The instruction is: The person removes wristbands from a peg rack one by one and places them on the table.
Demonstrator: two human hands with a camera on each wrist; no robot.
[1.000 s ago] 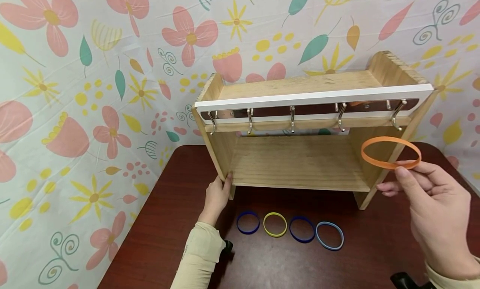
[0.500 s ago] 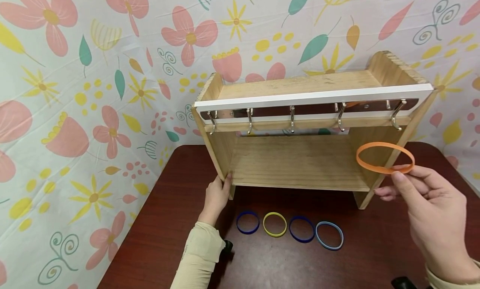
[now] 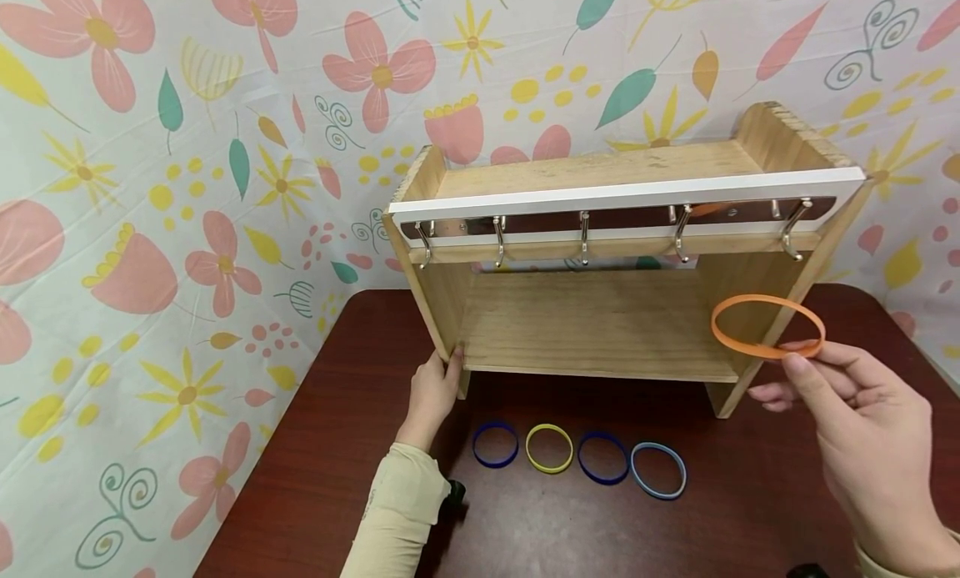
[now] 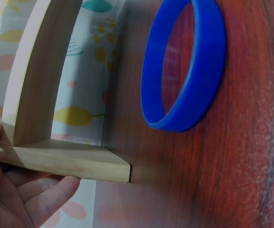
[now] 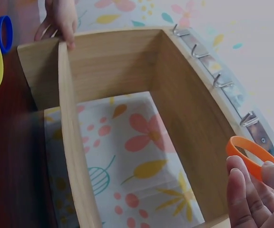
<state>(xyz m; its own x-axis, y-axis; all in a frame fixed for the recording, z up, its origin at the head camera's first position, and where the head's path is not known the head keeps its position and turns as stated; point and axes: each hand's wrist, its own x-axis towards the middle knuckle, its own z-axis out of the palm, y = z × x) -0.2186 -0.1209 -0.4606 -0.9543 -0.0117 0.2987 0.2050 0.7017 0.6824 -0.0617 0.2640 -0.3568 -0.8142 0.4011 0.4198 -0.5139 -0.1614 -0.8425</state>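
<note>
My right hand (image 3: 873, 436) pinches an orange silicone wristband (image 3: 768, 300) between thumb and fingers. It holds the band nearly level, in front of the right side of a wooden rack (image 3: 600, 319). With thumb inside and fingers outside, my left hand (image 3: 433, 399) grips the lower left side panel (image 4: 65, 159) of that rack. A white-edged metal strip with several silver hooks (image 3: 585, 238) runs along the rack's upper front, and nothing hangs on them. In the right wrist view the orange band (image 5: 251, 152) appears close to the hook strip.
In a row on the dark red table (image 3: 315, 469) before the rack lie a blue wristband (image 3: 476, 454), a yellow one (image 3: 529, 454), another blue one (image 3: 582, 466) and a light blue one (image 3: 636, 476). A flower-print cloth (image 3: 247, 52) hangs behind.
My right hand has lowered the orange wristband slightly and brought it a little to the left. My left hand and the rack have stayed in place.
</note>
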